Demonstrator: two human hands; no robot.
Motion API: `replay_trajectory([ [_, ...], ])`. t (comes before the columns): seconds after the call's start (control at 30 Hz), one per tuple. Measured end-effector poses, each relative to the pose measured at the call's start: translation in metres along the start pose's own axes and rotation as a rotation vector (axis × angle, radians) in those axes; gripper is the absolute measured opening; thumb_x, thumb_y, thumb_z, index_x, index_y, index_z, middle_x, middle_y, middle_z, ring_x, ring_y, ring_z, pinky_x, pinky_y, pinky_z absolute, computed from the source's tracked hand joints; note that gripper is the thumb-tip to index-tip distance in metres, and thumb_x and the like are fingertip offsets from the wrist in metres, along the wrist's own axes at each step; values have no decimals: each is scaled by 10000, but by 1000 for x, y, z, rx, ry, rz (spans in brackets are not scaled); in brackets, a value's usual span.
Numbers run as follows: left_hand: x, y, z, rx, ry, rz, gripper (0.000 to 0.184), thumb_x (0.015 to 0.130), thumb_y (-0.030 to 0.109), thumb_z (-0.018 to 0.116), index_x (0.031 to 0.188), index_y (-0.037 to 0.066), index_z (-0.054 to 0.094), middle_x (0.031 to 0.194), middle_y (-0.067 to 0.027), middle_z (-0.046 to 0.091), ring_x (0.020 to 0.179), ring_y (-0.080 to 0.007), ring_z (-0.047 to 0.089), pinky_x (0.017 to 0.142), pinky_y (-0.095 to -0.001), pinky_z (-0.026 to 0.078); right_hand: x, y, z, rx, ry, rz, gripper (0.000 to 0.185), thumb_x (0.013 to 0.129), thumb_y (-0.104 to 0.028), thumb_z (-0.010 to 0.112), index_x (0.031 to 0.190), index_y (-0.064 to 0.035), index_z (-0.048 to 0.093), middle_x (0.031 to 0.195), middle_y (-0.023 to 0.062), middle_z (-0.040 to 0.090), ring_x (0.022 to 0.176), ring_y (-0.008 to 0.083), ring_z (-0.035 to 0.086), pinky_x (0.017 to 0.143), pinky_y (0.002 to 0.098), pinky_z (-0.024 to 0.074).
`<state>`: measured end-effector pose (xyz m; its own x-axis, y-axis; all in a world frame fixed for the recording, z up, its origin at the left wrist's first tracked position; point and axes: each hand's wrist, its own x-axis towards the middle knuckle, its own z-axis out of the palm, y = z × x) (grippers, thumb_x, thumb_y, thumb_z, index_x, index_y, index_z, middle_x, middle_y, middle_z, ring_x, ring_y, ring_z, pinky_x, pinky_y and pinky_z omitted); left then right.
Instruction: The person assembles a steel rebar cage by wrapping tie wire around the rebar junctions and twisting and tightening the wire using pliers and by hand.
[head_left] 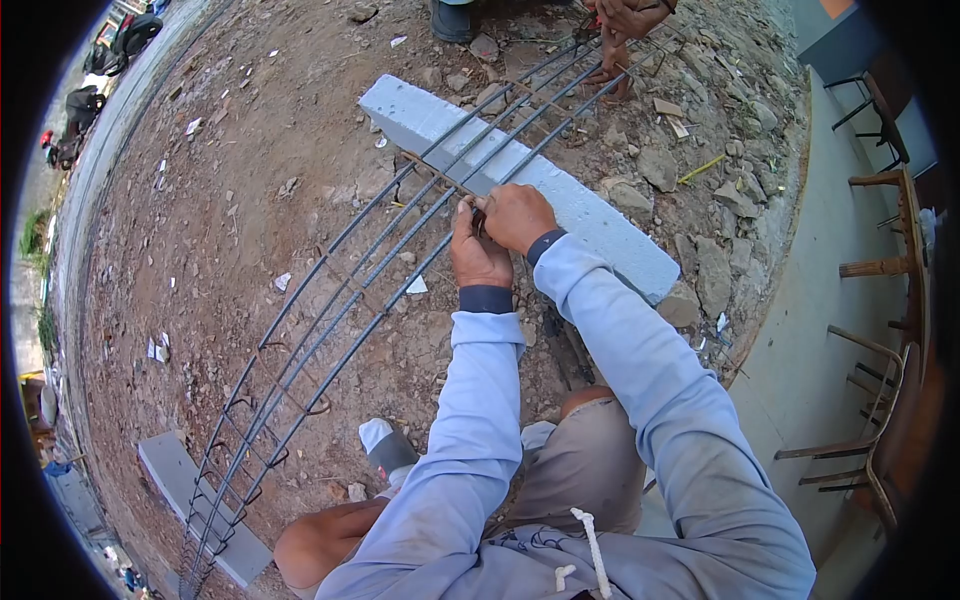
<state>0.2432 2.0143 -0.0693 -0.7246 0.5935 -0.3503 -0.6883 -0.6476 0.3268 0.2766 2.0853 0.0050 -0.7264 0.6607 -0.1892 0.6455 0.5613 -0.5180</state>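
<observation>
A long rebar cage (345,300) of thin steel bars with rusty stirrups runs from the lower left to the upper right. It rests across a pale foam block (590,225). My left hand (482,258) is closed, fingertips pinched together against the near bar beside a stirrup. Pressed up against it, my right hand (518,215) is closed too, its fingers bent down at the same bar. Something small and dark shows between both hands, but the fingers hide most of it.
Another person's hands (620,40) work at the cage's far end. A grey block (205,510) supports the near end. Broken stones (715,270) lie along the right, beside a concrete floor with chairs (870,420) and a wooden table (910,240). Motorbikes (75,120) stand far left.
</observation>
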Motion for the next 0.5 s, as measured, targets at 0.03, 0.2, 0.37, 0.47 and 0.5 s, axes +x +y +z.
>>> replay_trajectory([
  [0.03,2,0,0,15,6,8,190,947,230,505,1016,63,564,974,-65,610,938,-194,578,878,-358,463,0,-1,-1,8,0,5,291,864,-285,559,835,-29,694,873,214,662,859,378,630,774,451,497],
  [0.2,0,9,0,97,26,-36,168,927,220,552,1011,75,572,957,-53,620,918,-175,581,855,-339,466,1,4,8,54,49,-15,307,877,-296,545,787,-26,657,830,212,648,819,392,618,731,468,485],
  [0.37,11,7,-10,111,8,-92,179,909,219,582,1003,66,576,982,-58,622,936,-188,580,869,-355,461,2,12,18,123,102,-50,305,884,-289,536,804,-17,647,831,224,637,825,409,603,735,470,480],
  [0.47,16,16,-16,152,-28,-180,199,898,230,598,1010,67,575,997,-60,618,952,-192,574,868,-366,460,-3,14,27,112,153,-27,285,885,-273,534,845,-11,639,806,223,635,809,409,604,730,472,478],
  [0.5,15,21,-15,178,-43,-211,203,896,231,600,1020,72,576,1004,-60,616,958,-193,573,862,-370,463,-7,13,21,122,115,-33,273,879,-259,535,849,-10,642,826,223,638,827,403,607,744,466,480],
])
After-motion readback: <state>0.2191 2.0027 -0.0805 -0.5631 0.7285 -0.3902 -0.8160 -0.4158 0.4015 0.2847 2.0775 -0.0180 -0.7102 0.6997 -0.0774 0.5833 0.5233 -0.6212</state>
